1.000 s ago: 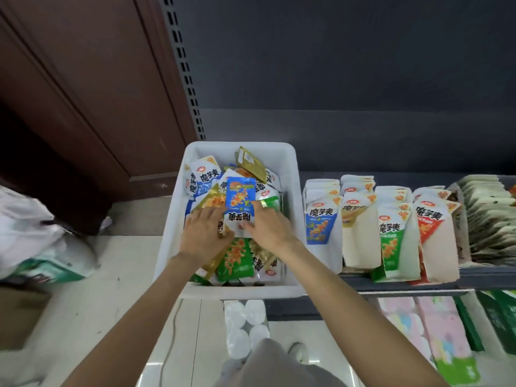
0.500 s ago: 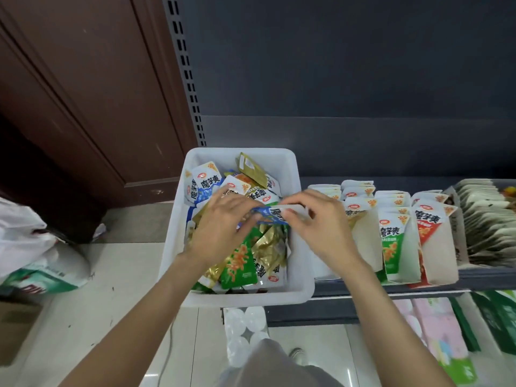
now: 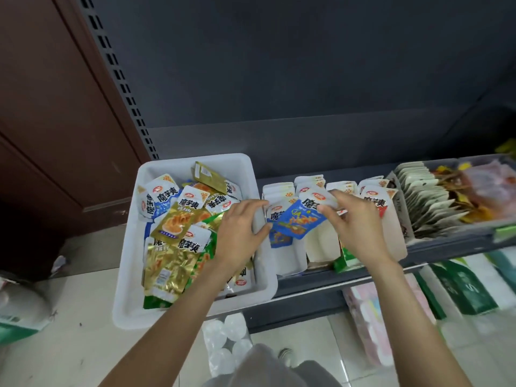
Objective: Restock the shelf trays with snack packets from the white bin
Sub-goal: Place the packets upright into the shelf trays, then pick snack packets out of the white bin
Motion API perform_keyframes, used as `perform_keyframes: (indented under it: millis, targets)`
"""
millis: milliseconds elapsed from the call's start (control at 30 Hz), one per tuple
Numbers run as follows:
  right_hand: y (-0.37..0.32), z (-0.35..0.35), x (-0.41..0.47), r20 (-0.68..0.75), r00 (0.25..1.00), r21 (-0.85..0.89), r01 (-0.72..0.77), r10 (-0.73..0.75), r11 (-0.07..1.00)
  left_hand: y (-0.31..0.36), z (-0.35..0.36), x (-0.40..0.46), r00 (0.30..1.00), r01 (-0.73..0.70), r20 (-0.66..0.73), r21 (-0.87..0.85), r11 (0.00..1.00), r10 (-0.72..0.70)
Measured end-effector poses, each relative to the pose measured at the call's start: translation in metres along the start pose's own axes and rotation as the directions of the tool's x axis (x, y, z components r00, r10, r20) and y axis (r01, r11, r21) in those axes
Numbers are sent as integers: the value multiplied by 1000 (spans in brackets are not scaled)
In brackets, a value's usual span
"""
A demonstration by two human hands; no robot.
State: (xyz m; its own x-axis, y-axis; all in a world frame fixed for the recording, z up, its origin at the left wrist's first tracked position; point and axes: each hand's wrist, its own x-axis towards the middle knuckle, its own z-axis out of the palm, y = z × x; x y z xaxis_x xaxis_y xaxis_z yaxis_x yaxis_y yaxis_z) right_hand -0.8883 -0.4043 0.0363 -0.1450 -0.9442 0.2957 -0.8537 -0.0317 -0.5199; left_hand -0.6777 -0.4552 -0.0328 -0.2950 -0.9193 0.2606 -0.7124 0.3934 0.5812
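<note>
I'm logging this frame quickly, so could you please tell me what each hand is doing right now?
Left hand: fingers bent at the white bin edge, touching the blue packet.
Right hand: pinching the blue packet.

One head-worn camera looks steeply down, close above the bin [image 3: 259,286] at left and shelf [image 3: 452,244] at right.

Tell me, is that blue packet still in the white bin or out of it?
Out. The right hand pinches the blue packet over the leftmost shelf tray, past the white bin rim.
</note>
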Motion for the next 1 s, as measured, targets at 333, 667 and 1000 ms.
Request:
perform_keyframes:
  millis: [333, 667, 1000]
  targets:
    - [9, 81, 15, 211, 963, -344, 234, -168, 909, -3, 9, -3, 993, 8, 116, 68, 998, -16]
    - [-12, 54, -11, -141, 990, 16, 2, 1, 1000, -9, -3, -15, 991, 132, -26, -41, 990, -133]
    - [-92, 116, -19, 474, 819, 43, 344, -322, 938, -96, -64, -66, 948, 282, 63, 287, 916, -311]
